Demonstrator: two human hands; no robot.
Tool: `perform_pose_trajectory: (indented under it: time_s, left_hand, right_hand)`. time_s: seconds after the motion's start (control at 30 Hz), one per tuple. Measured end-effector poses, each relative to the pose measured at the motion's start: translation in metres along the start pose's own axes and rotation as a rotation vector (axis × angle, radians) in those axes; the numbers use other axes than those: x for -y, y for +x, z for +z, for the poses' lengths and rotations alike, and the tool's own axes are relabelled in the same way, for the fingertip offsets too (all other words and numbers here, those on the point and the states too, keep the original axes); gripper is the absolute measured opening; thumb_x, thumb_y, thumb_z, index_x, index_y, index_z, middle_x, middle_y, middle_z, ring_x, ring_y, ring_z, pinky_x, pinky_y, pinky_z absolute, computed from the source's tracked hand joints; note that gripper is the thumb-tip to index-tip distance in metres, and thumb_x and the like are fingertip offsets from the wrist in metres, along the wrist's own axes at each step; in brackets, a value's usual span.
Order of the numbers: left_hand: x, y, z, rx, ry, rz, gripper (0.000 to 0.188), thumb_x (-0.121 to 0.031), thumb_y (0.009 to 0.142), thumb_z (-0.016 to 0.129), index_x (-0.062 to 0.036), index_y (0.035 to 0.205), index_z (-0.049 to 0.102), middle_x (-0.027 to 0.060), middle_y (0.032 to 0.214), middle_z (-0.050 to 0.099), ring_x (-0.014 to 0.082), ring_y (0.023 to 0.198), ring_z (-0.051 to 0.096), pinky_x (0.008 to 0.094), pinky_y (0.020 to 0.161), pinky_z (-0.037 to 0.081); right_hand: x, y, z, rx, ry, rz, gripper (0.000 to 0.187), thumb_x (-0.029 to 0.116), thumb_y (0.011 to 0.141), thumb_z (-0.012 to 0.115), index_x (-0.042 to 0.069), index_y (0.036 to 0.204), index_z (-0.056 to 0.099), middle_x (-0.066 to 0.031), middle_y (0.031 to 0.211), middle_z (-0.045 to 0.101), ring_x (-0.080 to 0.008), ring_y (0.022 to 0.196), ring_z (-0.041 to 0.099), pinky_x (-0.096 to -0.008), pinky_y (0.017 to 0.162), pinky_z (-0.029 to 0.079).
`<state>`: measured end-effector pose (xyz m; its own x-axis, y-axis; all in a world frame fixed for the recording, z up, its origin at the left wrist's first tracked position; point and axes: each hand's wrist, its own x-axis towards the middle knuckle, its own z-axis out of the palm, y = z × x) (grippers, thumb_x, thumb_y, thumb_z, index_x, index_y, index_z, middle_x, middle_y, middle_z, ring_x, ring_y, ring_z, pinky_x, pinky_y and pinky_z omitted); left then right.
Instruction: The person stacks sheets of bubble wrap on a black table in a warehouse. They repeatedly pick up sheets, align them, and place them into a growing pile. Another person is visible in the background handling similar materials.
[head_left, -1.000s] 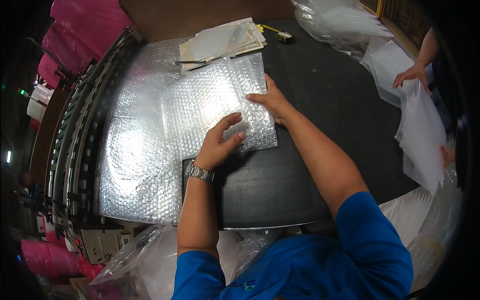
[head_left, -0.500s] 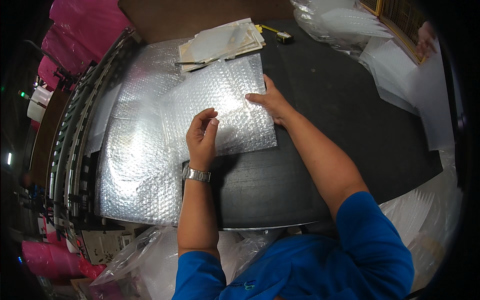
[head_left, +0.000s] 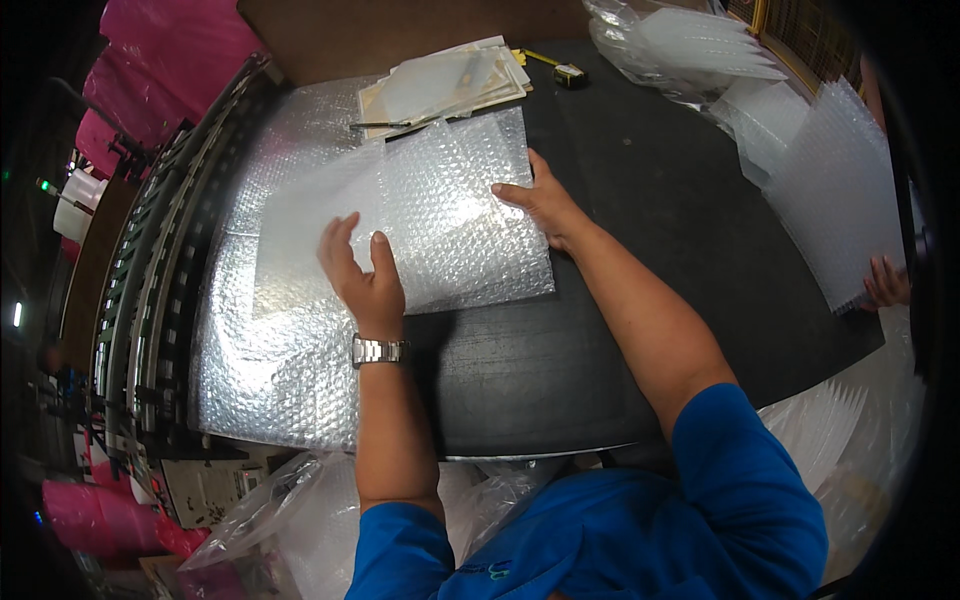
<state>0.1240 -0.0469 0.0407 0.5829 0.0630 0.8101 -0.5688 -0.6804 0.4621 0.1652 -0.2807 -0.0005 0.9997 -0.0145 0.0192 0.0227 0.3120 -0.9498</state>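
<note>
A silvery clear piece of bubble wrap [head_left: 455, 225] lies over a larger bubble wrap sheet [head_left: 285, 375] on the left half of the black tabletop. Its right edge is in my right hand [head_left: 545, 208], thumb on top and fingers underneath. A cloudy, smoother flap [head_left: 300, 220] reaches left from this piece. Over that flap is my left hand [head_left: 365, 280], fingers apart and slightly blurred, holding nothing. Whether its fingertips touch the flap I cannot tell. A metal watch [head_left: 380, 350] circles my left wrist.
Behind the piece lie flat sheets [head_left: 440, 85], a pen [head_left: 382, 125] and a tape measure [head_left: 569, 75]. Rollers [head_left: 150, 265] run along the left edge. At the far right another person's hand [head_left: 887, 283] holds a stack of bubble wrap sheets [head_left: 835, 195]. Plastic bags hang below the front edge.
My left hand has moved left and its fingers have spread. The cloudy flap now extends farther left. My right hand stays put. The other person's stack at right has shifted.
</note>
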Motion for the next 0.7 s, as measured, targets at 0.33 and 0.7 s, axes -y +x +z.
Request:
perform_pose_trajectory:
  time_s: [0.33,0.7]
  left_hand:
    - [0.02,-0.01,0.007,0.73,0.424,-0.4,0.07,-0.054,0.076,0.057,-0.0225,0.134,0.036,0.0191,0.144,0.019,0.036,0.134,0.012,0.0594,0.103,0.005]
    - [-0.014,-0.017,0.015,0.814,0.182,-0.003,0.055,-0.048,0.075,0.061,-0.0233,0.123,0.051,0.016,0.135,0.036,0.0338,0.125,0.031,0.052,0.102,0.015]
  right_hand:
    - [-0.003,0.003,-0.002,-0.033,0.045,-0.005,0.095,0.022,0.074,0.072,-0.002,0.138,0.006,-0.0241,0.131,0.034,-0.0283,0.119,0.04,-0.0365,0.096,0.037]
    - [0.01,-0.009,0.005,0.027,0.198,-0.053,0.067,0.012,0.075,0.068,0.002,0.127,0.028,-0.0137,0.117,0.047,-0.0231,0.105,0.049,-0.037,0.086,0.045]
